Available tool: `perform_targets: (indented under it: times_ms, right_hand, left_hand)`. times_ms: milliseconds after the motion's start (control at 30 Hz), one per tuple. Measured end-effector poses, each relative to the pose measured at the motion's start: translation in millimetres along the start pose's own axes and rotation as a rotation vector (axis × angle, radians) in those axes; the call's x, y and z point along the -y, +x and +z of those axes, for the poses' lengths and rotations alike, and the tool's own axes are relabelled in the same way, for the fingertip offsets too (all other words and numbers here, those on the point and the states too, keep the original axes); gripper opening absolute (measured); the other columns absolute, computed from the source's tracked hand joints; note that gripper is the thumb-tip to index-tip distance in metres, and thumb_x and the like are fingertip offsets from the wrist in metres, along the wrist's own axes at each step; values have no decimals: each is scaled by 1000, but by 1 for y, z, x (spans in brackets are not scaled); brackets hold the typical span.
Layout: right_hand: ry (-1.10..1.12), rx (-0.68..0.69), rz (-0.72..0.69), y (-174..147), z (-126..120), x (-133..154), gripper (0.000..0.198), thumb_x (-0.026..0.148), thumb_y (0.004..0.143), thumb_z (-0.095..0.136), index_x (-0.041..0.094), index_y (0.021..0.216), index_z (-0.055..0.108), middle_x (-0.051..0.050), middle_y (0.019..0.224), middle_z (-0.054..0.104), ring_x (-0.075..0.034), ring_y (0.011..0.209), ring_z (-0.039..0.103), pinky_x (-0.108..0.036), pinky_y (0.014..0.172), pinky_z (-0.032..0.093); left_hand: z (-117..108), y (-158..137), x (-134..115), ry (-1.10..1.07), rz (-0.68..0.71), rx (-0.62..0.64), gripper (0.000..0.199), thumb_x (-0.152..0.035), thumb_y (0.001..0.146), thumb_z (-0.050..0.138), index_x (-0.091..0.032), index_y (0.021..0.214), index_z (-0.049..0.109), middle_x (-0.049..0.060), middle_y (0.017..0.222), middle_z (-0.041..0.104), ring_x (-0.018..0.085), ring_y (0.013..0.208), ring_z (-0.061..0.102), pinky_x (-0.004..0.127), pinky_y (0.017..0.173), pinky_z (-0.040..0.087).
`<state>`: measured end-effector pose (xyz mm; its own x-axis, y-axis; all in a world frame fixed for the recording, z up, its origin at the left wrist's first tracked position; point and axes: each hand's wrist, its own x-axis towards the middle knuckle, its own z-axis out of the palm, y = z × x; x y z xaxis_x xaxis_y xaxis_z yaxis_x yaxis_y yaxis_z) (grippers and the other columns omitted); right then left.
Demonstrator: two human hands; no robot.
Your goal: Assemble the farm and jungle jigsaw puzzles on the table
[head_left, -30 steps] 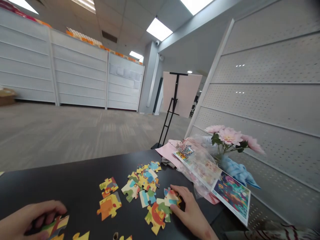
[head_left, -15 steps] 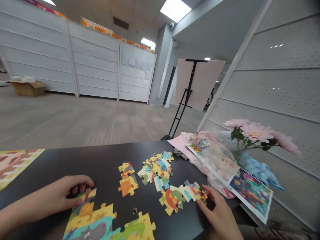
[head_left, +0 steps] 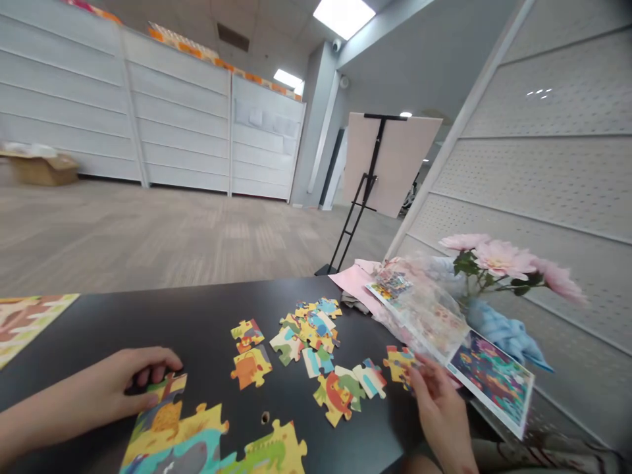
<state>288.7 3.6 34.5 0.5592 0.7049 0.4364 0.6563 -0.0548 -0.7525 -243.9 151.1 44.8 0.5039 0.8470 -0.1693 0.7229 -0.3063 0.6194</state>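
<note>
My left hand rests at the upper left corner of a partly joined jigsaw puzzle. Its fingers are loosely curled, thumb and index finger apart, with the thumb touching the puzzle's edge. The puzzle shows animals on yellow ground and runs out of view at the bottom. On the right, my right hand pinches a yellow and red puzzle piece by its right side, fingertips partly covering it. Left of that piece lie a white, blue and red piece and a yellow piece with a red-orange figure.
Loose puzzle pieces overlap mid-table, with two more pieces to their left. A plastic bag, a picture sheet and pink flowers crowd the right. Another picture board lies at left. An easel stands beyond.
My right hand has moved a little right, taking the yellow and red piece away from the white, blue and red piece. My left hand stays by the puzzle corner. The view shifts slightly.
</note>
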Motion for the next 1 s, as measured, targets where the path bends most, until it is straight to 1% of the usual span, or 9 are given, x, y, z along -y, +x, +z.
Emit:
perform_targets:
  times_ms: [100,167,267,333,467,567,667,767,1000]
  right_hand:
    - [166,131,99,-5,16,15,67,61,84,64,23,137,55,-4,85,68,-23,74,70,-31,65,61]
    - [266,296,139,-9,39,25,73,65,76,70,24,135,58,-3,82,67,-23,72,70,-28,62,61]
    - [389,558,139,-23,83,55,68,67,70,75,25,122,67,-4,78,66,-22,64,69,-27,51,59]
    - [450,693,100,-36,109,89,62,66,74,72,25,120,68,-4,80,66,-21,61,68,-27,47,57]
    - [509,974,27,-57,153,155,56,56,87,64,25,133,60,-1,83,62,-18,61,68,-29,52,59]
    - [551,1104,23,-61,181,178,50,47,85,65,24,129,62,1,83,57,-17,63,68,-29,56,59]
    - [536,1182,37,-58,198,177,44,41,84,66,24,124,63,3,83,55,-17,65,69,-28,57,58]
    - [446,1185,53,-48,203,169,42,42,85,64,24,123,63,3,82,54,-17,66,68,-26,53,54]
    - [238,998,-226,-20,198,159,36,36,92,57,21,123,64,1,78,60,-16,64,59,-28,61,49]
  left_hand:
    - [-11,-10,-27,33,49,25,31,-41,81,62,-25,105,74,0,85,68,18,77,59,24,68,45]
    - [-16,-12,-36,55,109,10,33,-38,80,64,-19,106,73,3,86,67,18,75,60,24,66,46]
    - [-19,-11,-34,68,87,-7,31,-33,78,67,-21,106,73,2,90,69,17,79,62,23,69,47]
    - [-19,-12,-31,75,80,-4,31,-30,77,68,-22,106,73,2,91,69,17,79,63,23,70,47]
    - [-20,-15,-30,78,88,24,30,-25,73,71,-22,103,75,1,90,70,18,79,64,23,68,47]
    - [-22,-16,-28,65,87,50,29,-23,71,72,-23,100,76,1,88,70,17,79,64,22,67,47]
    - [-26,-17,-23,47,66,62,30,-20,69,73,-23,99,76,-1,86,70,16,78,64,21,65,46]
    - [-29,-18,-19,27,36,73,30,-17,69,71,-22,98,76,-1,84,69,15,75,65,20,64,46]
    - [-34,-21,-23,28,9,96,26,-18,71,68,-21,96,74,-1,85,69,16,77,65,22,66,48]
